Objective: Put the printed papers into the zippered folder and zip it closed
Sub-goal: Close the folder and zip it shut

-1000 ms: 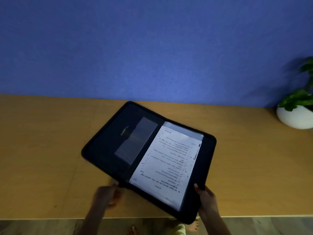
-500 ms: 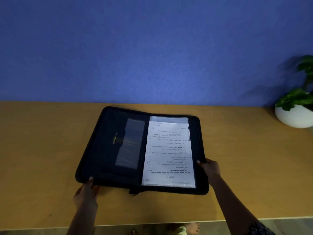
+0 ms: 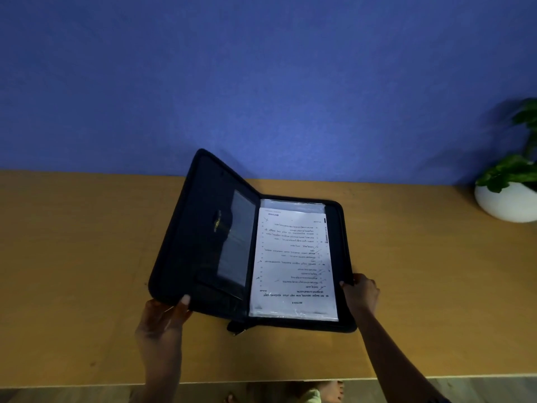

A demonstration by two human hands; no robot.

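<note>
From my remote seat I see the zippered folder (image 3: 203, 242) lying open on the wooden surface (image 3: 72, 257), close to the near edge and roughly centred in view. Its right half lies flat on the wood, while its left half is tilted up off the surface like a half-raised book cover, the far corner of that cover standing against the blue wall (image 3: 261, 82) behind. The printed papers (image 3: 293, 263) sit inside the right half, under what looks like a clear sleeve, with the lines of text running upside down to me. The raised left half shows a clear pocket (image 3: 235, 239) and a small gold mark on dark fabric. My left hand (image 3: 162, 318) grips the near corner of the raised cover, thumb on the inner face and fingers wrapped underneath. My right hand (image 3: 360, 292) is closed on the outer right edge of the flat half, thumb resting on the rim near the lower corner. A zipper pull (image 3: 236, 330) pokes out at the near end of the spine, and the zipper is undone. Well off to the right, near the wall, stands a white pot (image 3: 505, 203) with a green plant (image 3: 511, 170). Bare feet show below the surface edge, blurred in the dim light.
</note>
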